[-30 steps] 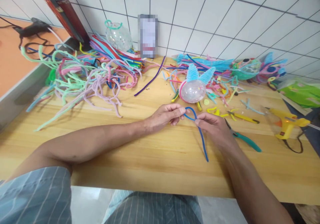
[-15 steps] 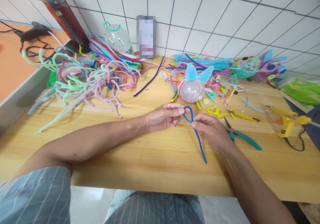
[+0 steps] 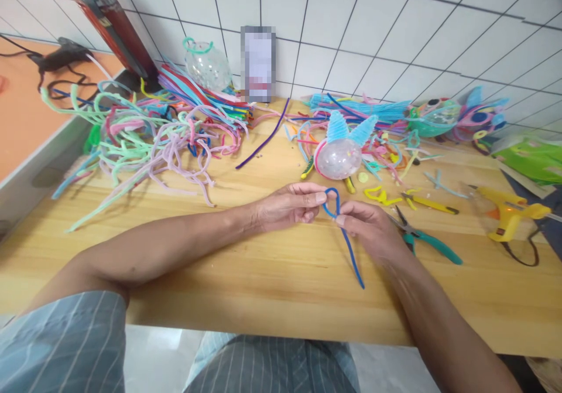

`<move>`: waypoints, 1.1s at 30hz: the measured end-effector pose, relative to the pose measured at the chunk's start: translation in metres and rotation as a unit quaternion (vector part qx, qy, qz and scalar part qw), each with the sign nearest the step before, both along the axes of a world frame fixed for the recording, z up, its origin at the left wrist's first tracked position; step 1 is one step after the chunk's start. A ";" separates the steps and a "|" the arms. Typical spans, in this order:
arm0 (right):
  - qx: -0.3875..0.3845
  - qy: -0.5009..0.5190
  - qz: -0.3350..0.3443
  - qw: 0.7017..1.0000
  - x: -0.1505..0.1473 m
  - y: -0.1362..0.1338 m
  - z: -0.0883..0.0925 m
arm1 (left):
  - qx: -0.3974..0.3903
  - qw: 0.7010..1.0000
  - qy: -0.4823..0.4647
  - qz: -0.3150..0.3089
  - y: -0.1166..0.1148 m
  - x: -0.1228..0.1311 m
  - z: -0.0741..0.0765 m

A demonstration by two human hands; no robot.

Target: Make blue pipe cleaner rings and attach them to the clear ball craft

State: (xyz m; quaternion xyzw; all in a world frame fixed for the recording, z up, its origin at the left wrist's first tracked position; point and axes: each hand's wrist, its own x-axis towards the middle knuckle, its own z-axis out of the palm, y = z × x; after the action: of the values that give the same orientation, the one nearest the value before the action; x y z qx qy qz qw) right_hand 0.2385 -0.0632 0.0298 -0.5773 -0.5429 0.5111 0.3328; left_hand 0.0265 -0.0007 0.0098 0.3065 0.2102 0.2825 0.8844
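A blue pipe cleaner [image 3: 351, 253] is bent into a small loop at its upper end, with a straight tail hanging toward the table's front. My left hand [image 3: 302, 202] pinches the loop's left side between thumb and fingers. At the crossing below the loop, my right hand [image 3: 366, 227] grips the same pipe cleaner. Just beyond my hands sits a clear plastic ball [image 3: 339, 159] with a pink rim and two light-blue pipe-cleaner ears [image 3: 337, 127]. Pliers with teal handles [image 3: 434, 246] lie right beside my right hand.
Loose pipe cleaners [image 3: 144, 141] are heaped at the left, with a bundle [image 3: 206, 97] behind them. A purple pipe cleaner [image 3: 266, 135] lies alone. A phone [image 3: 258, 65] leans on the tiled wall. At right are a yellow cutter [image 3: 432, 204] and a yellow glue gun [image 3: 509, 211].
Both hands keep their grip on the blue pipe cleaner, and its loop looks slightly narrower. The whole view has shifted a little.
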 end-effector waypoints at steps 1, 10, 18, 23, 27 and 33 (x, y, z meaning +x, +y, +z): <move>0.000 0.001 0.001 1.000 0.000 0.000 0.000 | 0.000 1.000 0.000 0.002 0.000 0.000 0.000; -0.005 0.021 0.002 1.000 0.001 -0.001 -0.004 | 0.012 1.000 -0.004 -0.006 0.000 0.000 -0.001; -0.021 0.033 -0.004 0.999 0.000 0.000 -0.003 | 0.038 0.997 -0.013 -0.059 0.003 -0.003 0.003; -0.024 0.038 -0.002 0.999 0.000 0.000 -0.001 | 0.057 0.995 -0.020 -0.076 0.004 -0.004 0.003; -0.025 0.040 0.002 0.999 0.000 -0.001 -0.001 | 0.043 0.996 -0.023 -0.070 0.005 -0.003 0.002; -0.023 0.050 0.011 0.998 -0.001 0.000 -0.002 | 0.041 0.996 -0.040 -0.070 0.007 -0.003 -0.001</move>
State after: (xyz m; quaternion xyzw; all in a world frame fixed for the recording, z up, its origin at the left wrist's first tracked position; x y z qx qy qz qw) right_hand 0.2379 -0.0635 0.0276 -0.5527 -0.5201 0.5554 0.3399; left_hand 0.0233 0.0063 0.0090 0.3448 0.1405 0.2401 0.8965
